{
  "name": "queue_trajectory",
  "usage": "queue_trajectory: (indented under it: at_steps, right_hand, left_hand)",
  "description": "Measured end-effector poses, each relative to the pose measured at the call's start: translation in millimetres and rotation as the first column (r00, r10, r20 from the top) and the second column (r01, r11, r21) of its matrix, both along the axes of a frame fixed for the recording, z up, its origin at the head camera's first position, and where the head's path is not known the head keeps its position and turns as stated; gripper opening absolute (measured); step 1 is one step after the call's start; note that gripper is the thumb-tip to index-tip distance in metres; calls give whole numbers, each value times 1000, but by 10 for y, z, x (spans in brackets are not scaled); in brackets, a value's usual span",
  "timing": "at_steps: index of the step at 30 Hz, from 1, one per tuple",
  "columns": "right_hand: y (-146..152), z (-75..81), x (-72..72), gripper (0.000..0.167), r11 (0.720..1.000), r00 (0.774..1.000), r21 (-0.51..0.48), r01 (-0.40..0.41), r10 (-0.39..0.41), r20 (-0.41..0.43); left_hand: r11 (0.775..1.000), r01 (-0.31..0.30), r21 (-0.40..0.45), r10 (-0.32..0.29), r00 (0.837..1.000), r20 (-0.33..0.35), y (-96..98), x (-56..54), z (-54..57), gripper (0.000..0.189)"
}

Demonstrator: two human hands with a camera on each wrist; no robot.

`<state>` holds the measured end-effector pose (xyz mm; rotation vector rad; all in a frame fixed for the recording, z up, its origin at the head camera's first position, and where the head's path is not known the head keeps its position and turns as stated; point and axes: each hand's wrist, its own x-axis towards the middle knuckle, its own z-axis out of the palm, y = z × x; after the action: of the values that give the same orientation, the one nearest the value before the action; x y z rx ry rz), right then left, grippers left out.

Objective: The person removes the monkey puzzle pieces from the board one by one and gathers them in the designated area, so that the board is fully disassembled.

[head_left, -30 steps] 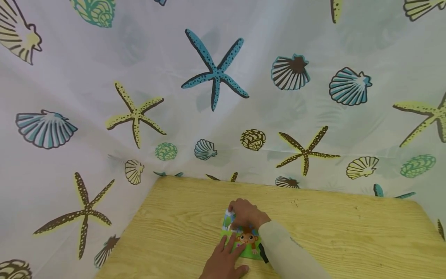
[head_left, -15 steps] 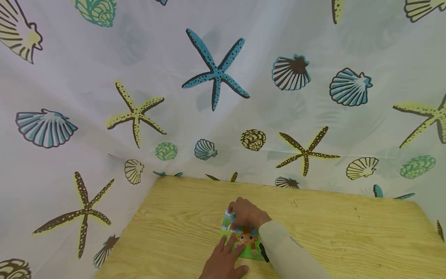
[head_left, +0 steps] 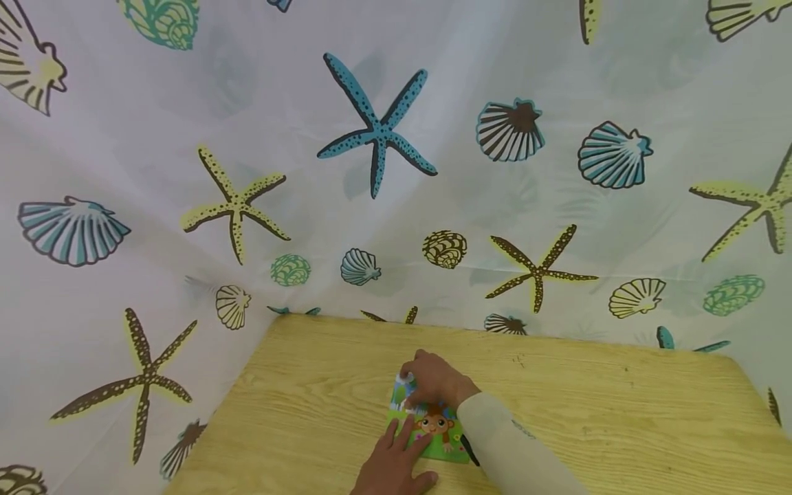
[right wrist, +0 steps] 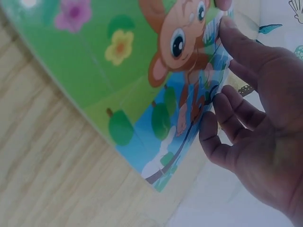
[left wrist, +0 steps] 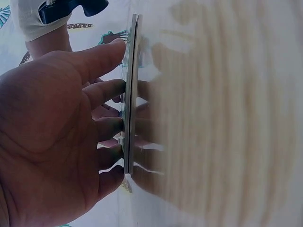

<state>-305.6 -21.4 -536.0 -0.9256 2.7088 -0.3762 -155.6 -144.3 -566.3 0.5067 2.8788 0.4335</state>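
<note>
Head view, nearest hand: left hand (head_left: 394, 459) is lying with fingers spread, fairly straight, on the board's near-left part; it's touching, not clenching anything.
Monkey board: picture board (head_left: 434, 425) is lying on the worktop (head_left: 594, 412), well short of its far edge, closer to the far-left corner than the far-right.
Two-layer edge: left wrist view is showing two thin layers, a dark slit running between.
Done so far: picture is looking whole wherever it's uncovered, faint lines crossing it, maybe seams.
Curled hand: right hand (head_left: 435, 383) is reaching over and seems to be grasping the board around its far edge, near the far-left corner.
Left to do: hard to call; that hand is hiding a patch, and I'm guessing the handling isn't finished.
Shell-print cloth: cloth (head_left: 433, 199) is hanging behind the worktop.
</note>
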Motion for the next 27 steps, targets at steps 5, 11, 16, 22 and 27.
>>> queue_trajectory:
  at_steps: [5, 11, 16, 22, 27]
  right_hand:
    - [-17, 8, 18, 46, 1000, 1000, 31, -2, 2, -5]
    - [-43, 73, 53, 45, 998, 1000, 57, 20, -20, -1]
    - [-85, 122, 75, 42, 995, 999, 98, 33, -32, -4]
    - [-122, 150, 71, 42, 991, 998, 125, 56, -61, 35]
    - [-125, 151, 50, 40, 991, 996, 121, 61, -69, 63]
  left_hand:
    - [1000, -13, 14, 13, 1000, -3, -16, 14, -29, 66]
    - [999, -13, 39, 14, 999, -29, -16, 30, -24, 66]
    - [999, -9, 31, 10, 1000, -30, -13, 28, -2, 65]
    - [999, 14, 35, -12, 999, -47, -3, 45, 32, 65]
    - [1000, 4, 29, -3, 999, -36, 3, 51, 36, 65]
